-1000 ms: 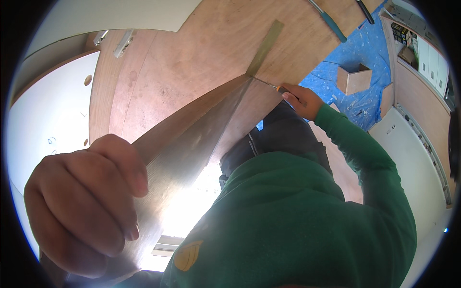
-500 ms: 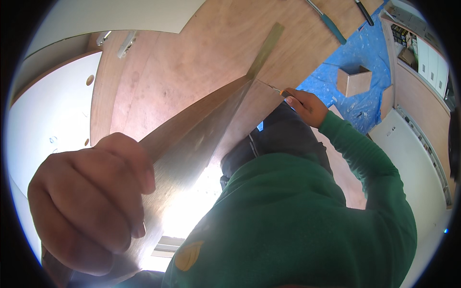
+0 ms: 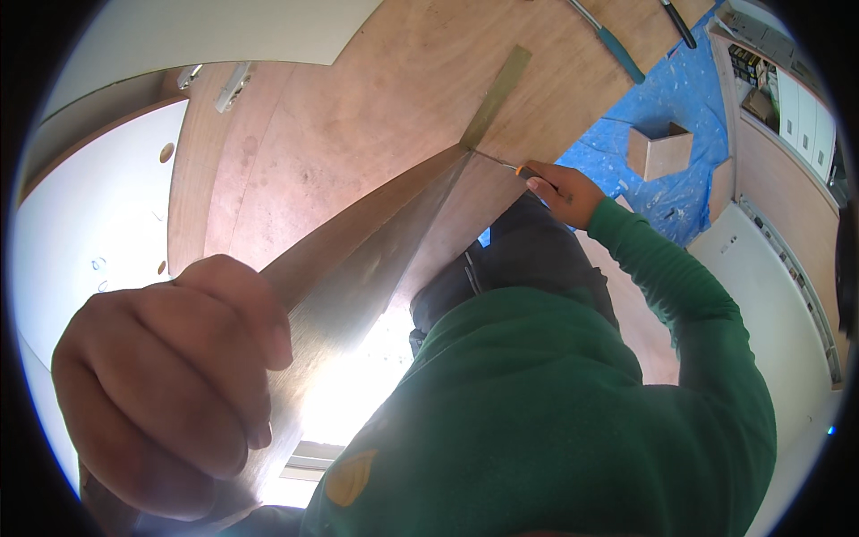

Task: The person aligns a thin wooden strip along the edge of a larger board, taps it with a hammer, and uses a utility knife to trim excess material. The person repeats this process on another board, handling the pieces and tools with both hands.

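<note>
A long wooden board (image 3: 358, 237) stands on edge, running from close beneath me out to the wooden worktop. My left hand (image 3: 170, 385), large in the foreground, is closed around the board's near end. Farther off, my right hand (image 3: 571, 195) grips a screwdriver (image 3: 524, 173) with an orange and black handle. Its thin shaft points left toward the corner where the board's far end meets the worktop. Whether the tip touches the wood is too small to tell. An olive-coloured strip (image 3: 497, 97) continues on the worktop beyond that corner.
A teal-handled tool (image 3: 621, 55) and a black-handled tool (image 3: 682, 27) lie at the worktop's far edge. Blue sheeting (image 3: 662, 192) covers the floor, with a small wooden box (image 3: 660, 152) on it. White panels (image 3: 107, 197) stand at left; metal hinges (image 3: 234, 87) sit near them.
My right hand has shifted slightly left with the screwdriver, bringing the shaft nearer the board's far corner. My left hand keeps its hold, a little lower.
</note>
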`<state>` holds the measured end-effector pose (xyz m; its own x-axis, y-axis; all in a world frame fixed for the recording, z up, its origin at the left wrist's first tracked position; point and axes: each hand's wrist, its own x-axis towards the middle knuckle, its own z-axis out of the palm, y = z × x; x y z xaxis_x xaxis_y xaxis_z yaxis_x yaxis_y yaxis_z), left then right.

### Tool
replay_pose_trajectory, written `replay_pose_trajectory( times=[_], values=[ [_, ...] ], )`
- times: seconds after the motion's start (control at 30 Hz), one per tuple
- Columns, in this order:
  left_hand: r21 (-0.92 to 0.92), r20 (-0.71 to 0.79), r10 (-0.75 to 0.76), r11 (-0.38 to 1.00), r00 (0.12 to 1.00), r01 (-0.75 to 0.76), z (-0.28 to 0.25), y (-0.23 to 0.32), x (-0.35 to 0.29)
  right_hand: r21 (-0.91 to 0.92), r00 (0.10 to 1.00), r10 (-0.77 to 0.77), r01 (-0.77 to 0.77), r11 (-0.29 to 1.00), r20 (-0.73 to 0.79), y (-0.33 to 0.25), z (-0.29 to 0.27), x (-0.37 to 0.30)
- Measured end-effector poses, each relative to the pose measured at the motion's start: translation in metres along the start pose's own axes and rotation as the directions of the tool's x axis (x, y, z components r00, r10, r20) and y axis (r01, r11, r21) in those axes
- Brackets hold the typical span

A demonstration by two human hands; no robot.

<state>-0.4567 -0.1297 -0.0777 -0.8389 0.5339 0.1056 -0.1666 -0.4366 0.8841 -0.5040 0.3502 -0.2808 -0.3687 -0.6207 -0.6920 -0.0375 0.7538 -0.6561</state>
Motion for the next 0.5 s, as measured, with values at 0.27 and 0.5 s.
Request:
replay_pose_trajectory(
  times=[0.27, 0.5],
  values=[
    [-0.035, -0.028, -0.045, 0.998, 0.999, 0.044, 0.001, 0.003, 0.003, -0.028, 0.986, 0.149, -0.148, 0.989, 0.070, -0.002, -0.013, -0.015],
    [-0.037, 0.001, -0.070, 0.997, 0.998, 0.070, -0.001, 0.007, 0.005, 0.087, 0.998, 0.062, -0.060, 0.994, -0.013, -0.024, -0.005, -0.005]
  ],
)
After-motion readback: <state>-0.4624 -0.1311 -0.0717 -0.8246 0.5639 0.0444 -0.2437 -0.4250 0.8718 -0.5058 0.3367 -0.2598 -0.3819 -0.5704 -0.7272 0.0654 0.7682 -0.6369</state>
